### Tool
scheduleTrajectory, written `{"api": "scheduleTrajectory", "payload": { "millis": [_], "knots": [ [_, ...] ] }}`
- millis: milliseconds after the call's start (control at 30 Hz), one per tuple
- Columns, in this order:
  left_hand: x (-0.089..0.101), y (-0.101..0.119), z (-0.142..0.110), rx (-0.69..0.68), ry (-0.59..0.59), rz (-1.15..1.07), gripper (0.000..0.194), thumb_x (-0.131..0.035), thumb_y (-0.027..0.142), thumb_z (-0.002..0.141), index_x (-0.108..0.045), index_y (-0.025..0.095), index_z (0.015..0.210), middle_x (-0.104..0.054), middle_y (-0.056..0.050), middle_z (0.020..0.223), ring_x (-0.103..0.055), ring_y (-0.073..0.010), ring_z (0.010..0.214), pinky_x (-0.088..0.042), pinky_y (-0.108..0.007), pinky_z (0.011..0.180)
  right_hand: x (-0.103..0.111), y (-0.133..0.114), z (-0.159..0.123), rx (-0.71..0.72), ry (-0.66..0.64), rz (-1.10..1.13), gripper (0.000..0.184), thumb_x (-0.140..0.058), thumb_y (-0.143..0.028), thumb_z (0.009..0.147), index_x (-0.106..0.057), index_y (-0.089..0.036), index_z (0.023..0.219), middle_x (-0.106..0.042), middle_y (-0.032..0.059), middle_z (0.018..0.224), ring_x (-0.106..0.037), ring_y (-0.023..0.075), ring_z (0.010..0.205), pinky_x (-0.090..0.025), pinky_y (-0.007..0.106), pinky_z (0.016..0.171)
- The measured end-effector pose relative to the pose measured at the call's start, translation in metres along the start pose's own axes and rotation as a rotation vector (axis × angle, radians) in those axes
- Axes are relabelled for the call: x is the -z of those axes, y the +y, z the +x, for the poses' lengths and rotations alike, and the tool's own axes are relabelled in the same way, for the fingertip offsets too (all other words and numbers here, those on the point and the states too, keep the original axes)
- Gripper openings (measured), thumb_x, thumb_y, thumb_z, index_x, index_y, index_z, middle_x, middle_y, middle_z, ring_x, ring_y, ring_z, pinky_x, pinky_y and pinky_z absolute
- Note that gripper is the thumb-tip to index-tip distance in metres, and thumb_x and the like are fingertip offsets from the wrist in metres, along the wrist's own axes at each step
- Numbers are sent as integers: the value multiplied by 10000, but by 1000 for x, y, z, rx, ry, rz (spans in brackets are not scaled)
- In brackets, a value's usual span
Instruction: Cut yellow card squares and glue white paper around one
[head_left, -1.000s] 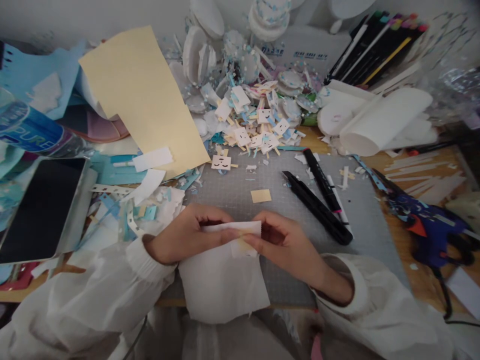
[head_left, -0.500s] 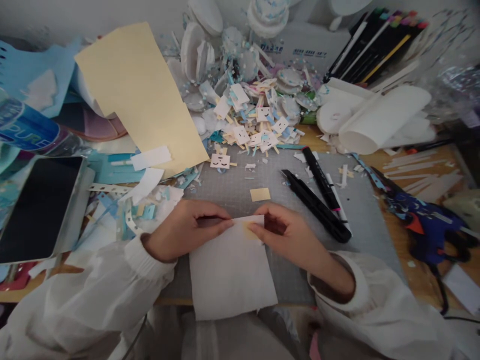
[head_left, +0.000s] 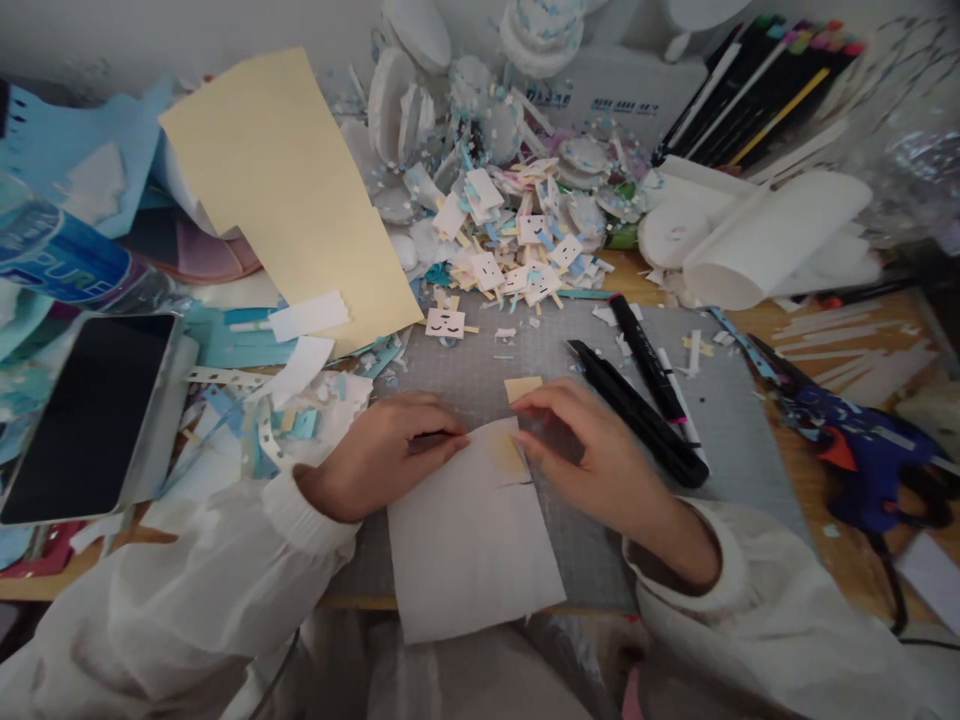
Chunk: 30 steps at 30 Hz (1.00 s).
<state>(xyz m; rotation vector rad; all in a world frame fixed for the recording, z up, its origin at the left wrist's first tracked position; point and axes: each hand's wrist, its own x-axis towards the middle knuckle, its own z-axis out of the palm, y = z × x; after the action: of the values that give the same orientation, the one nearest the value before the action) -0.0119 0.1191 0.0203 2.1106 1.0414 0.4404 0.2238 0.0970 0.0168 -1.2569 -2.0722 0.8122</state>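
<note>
Two hands [head_left: 386, 448] [head_left: 596, 450] angled inward at white paper [head_left: 472, 550]

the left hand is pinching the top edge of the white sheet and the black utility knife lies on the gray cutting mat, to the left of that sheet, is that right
Not quite: the black utility knife lies to the right of the white sheet, as the head view shows. It does lie on the gray cutting mat, and the left hand is pinching the sheet's top edge.
</note>
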Motion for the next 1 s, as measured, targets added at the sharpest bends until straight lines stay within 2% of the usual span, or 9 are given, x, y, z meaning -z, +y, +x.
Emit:
{"api": "scheduleTrajectory", "payload": {
  "millis": [100,200,300,400,667,833,1000],
  "knots": [
    [0,0,0,-3,-8,-4,189,-547,238,920,-709,150,878,-701,-61,841,-620,-173,802,-454,-284,753,9,-3,8,75,9,22,182,-531,-162,911,-589,-211,1076,-580,64,1048,-551,203,980,-463,351,840],
    [0,-1,-1,-40,3,5,175,-558,225,916,-707,143,875,-690,-60,833,-620,-174,807,-451,-278,746,9,-5,18,214,-93,-69,180,-539,-177,918,-594,-181,1089,-582,85,1071,-529,225,1029,-435,390,897],
    [-1,-3,-2,-83,15,13,159,-557,215,917,-702,155,890,-682,-50,856,-615,-171,839,-450,-278,775,1,-4,27,289,-215,-197,153,-608,-213,900,-627,-154,1039,-589,81,1011,-515,236,964,-412,392,836],
    [-1,-2,-3,-93,-2,31,171,-542,220,923,-697,162,878,-665,-41,836,-610,-167,826,-453,-279,770,-8,-2,32,317,-266,-258,54,-628,-203,898,-655,-170,931,-595,42,908,-508,215,883,-370,367,775],
    [-3,-1,-3,-72,17,25,142,-542,189,904,-678,160,875,-645,-32,844,-616,-155,831,-461,-262,769,-15,1,28,404,-188,-266,127,-575,-214,936,-658,-171,850,-608,27,837,-496,200,849,-332,354,747],
    [-7,-2,-2,-90,31,26,141,-529,155,885,-667,165,859,-637,-19,818,-611,-148,804,-454,-252,736,-21,3,24,544,-99,-358,258,-475,-210,986,-655,-152,810,-634,40,808,-498,196,819,-349,365,757],
    [-7,-1,0,-23,16,-3,140,-533,169,875,-663,164,824,-648,-22,790,-607,-158,769,-447,-267,703,-24,6,21,679,-48,-498,240,-475,-140,977,-644,-161,808,-661,34,837,-512,189,838,-346,355,757]
  ]
}}
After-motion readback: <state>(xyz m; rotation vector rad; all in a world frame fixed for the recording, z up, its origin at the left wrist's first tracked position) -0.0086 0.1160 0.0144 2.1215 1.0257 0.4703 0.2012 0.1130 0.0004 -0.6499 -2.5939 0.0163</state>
